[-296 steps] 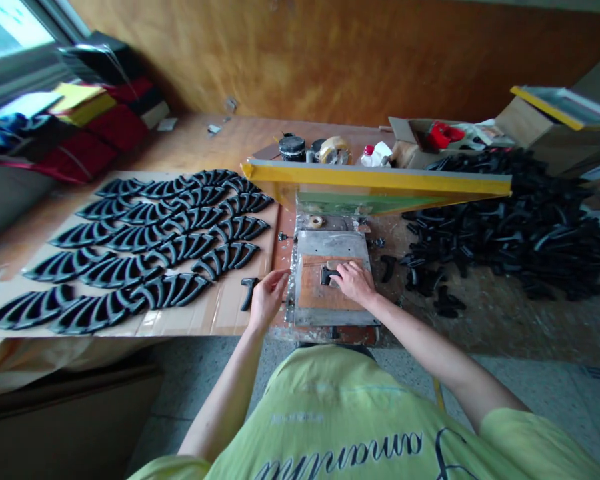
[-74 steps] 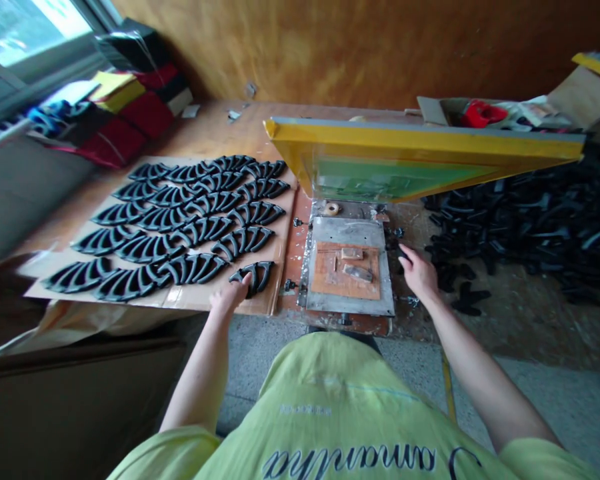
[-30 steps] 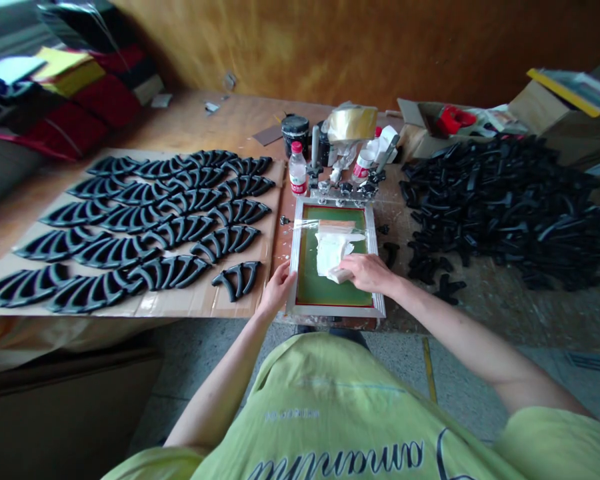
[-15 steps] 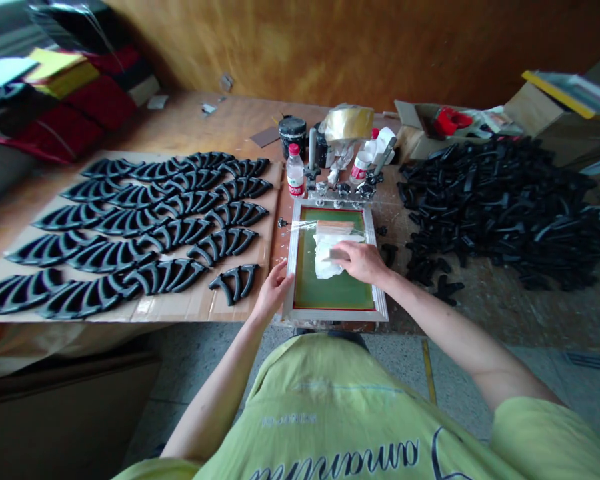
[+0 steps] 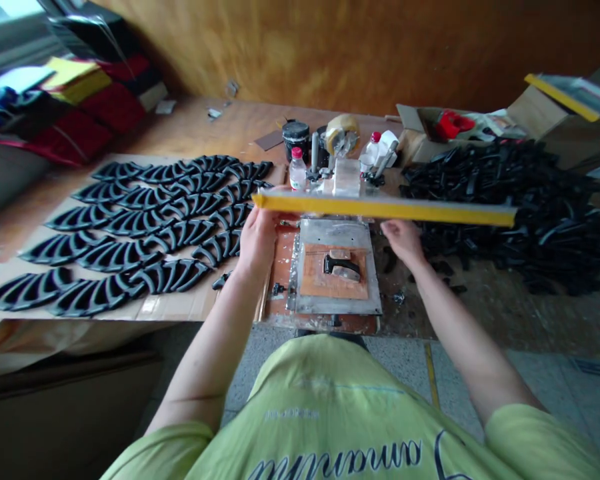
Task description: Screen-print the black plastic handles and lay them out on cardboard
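A screen-printing frame (image 5: 390,208) is raised and seen edge-on, its yellow front edge running across the view. My left hand (image 5: 257,240) is closed on its left end. Below the frame's right half, my right hand (image 5: 403,241) is in the air with loosely bent fingers and nothing visible in them. Beneath the frame lies a grey metal base plate (image 5: 307,230) carrying a brown board (image 5: 315,277). A curved black plastic part (image 5: 344,267) sits in a small holder on that board. Behind the frame stands a pale block-like piece (image 5: 347,175), partly hidden.
Rows of black curved parts (image 5: 170,233) lie on cardboard at left. A heap of black parts (image 5: 500,220) fills the right. A red-capped bottle (image 5: 298,172), a black tub (image 5: 296,139), a tape roll (image 5: 343,132) and an open carton (image 5: 413,127) stand behind.
The frame has gone from lying flat to raised, uncovering the base plate and black part. My right hand has left the white cloth and wooden-handled squeegee and moved right. My left hand has risen with the frame.
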Available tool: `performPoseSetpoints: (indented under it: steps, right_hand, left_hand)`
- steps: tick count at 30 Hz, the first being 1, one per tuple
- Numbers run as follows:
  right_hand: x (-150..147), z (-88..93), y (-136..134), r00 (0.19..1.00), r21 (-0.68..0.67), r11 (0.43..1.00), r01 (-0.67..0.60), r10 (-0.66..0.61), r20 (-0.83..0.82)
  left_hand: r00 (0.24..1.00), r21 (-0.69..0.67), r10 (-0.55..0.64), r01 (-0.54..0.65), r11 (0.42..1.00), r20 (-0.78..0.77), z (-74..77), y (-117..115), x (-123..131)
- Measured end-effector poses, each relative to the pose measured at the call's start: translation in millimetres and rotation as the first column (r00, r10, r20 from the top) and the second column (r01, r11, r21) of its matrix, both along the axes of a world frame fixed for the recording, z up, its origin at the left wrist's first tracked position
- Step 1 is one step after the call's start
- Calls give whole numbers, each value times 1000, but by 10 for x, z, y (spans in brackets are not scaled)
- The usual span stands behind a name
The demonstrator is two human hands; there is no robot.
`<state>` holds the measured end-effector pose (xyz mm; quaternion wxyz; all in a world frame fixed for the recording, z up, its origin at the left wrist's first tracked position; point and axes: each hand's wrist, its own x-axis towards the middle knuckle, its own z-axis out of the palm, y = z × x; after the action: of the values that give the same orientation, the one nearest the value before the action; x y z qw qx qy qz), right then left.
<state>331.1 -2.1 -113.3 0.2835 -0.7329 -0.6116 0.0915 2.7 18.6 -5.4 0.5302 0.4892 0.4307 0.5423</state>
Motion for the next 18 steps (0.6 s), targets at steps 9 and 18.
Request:
performPoseSetpoints:
  steps: [9,18]
  right_hand:
    - [-907,-404,-460,979,-332,936,-115,163,120]
    - [-1396,-319,-890,813,-1,819,-574,570,117]
  left_hand:
    - [992,-246,-114,122,962,47,-418,-351,188]
    - [979,-669,-80,187,720,187,-1263,-980,-36]
